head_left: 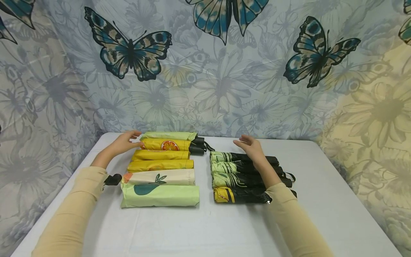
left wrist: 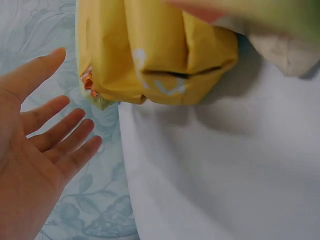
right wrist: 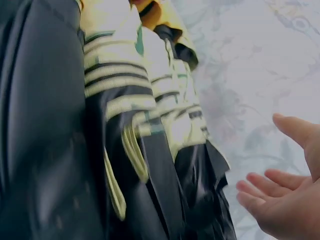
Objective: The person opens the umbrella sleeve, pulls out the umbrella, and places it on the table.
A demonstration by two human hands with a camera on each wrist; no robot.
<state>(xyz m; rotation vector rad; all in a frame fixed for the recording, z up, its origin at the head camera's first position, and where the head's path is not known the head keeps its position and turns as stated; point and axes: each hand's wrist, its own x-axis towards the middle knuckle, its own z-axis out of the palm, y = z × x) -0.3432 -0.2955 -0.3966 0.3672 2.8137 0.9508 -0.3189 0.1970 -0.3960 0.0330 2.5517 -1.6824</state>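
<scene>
Several folded umbrellas lie side by side in two rows on a white table. In the left row are a light green umbrella (head_left: 168,135) at the back, a yellow one with an orange slice (head_left: 169,145), more yellow ones (head_left: 160,165), a cream one (head_left: 178,176) and a light green one (head_left: 179,196) in front. My left hand (head_left: 123,141) is beside the left ends of the back ones, fingers apart, holding nothing. Black umbrellas with green or yellow ends (head_left: 239,180) form the right row. Over its far side, my right hand (head_left: 252,147) hovers with relaxed fingers and holds nothing.
The white table (head_left: 160,232) ends at a cloth backdrop (head_left: 205,89) printed with flowers and butterflies. Black handles (head_left: 196,149) with a strap stick out from the left row towards the right row. A dark loop (head_left: 291,176) extends from the right row.
</scene>
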